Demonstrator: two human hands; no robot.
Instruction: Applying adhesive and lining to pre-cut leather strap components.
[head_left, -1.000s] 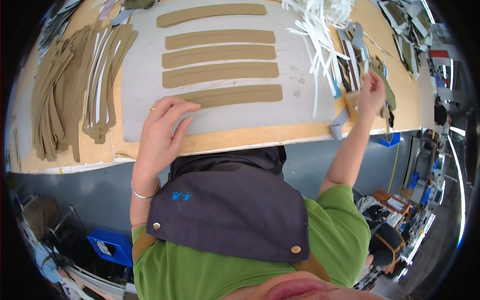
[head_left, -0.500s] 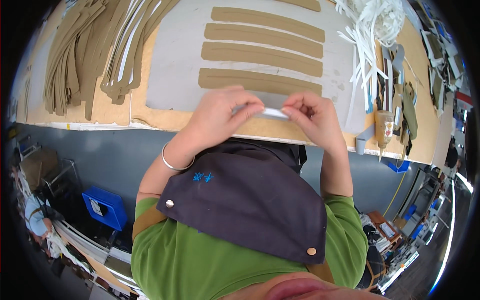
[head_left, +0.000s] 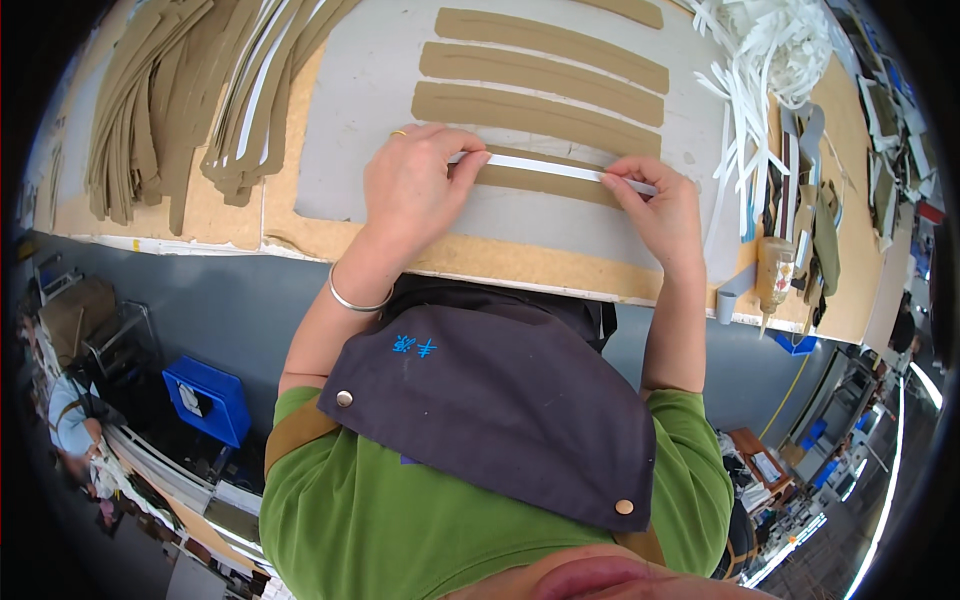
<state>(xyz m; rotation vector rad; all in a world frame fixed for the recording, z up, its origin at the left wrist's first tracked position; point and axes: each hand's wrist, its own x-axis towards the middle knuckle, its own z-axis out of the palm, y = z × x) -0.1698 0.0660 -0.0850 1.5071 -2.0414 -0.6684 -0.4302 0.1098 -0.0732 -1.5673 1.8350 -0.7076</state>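
Between my two hands a narrow white strip is stretched over the nearest brown fabric strip. My left hand pinches the white strip toward its left end between thumb and fingers. At the other end, my right hand pinches it likewise, and a short piece sticks out past the fingers. Both hands partly cover the ends of the brown strip beneath. Beyond it, several similar brown strips lie in parallel rows on a grey mat.
Piles of long brown strips lie at the left of the table. A tangled heap of white strips is at the far right. Near the right front edge are a glue bottle and a grey tube-like piece. Below, a blue bin stands left.
Both hands have moved away from me, from the table's front edge to over the nearest brown strip. They have spread apart, and the white strip now shows longer and straight between them.
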